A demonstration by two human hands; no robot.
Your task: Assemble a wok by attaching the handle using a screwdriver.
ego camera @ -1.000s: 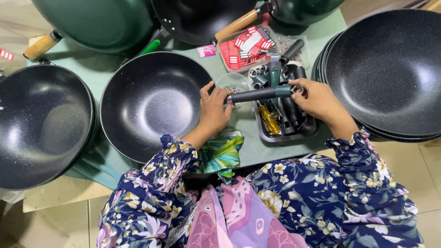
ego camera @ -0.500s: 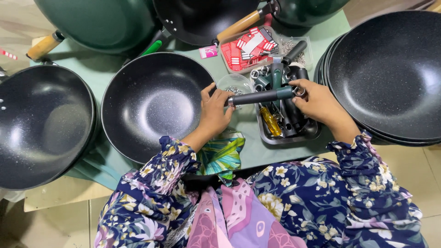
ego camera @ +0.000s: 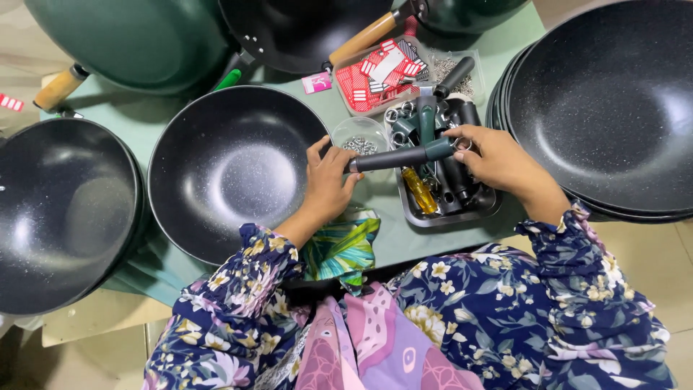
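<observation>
Together gripping one dark handle (ego camera: 404,156): left hand (ego camera: 328,180) closed on the end beside the wok (ego camera: 231,170), right hand (ego camera: 494,159) pinching the ringed end over the tray (ego camera: 451,213).

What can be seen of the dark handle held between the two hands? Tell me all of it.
The handle is a long, slim bar, dark grey along most of its length with a greenish section near its right end and a metal ring at that tip. It looks like plastic or rubber-coated. It lies nearly level, tilted slightly up to the right, above the metal tray of similar handles. The left hand pinches its left end beside the black wok; the right hand grips the ringed end.
</observation>
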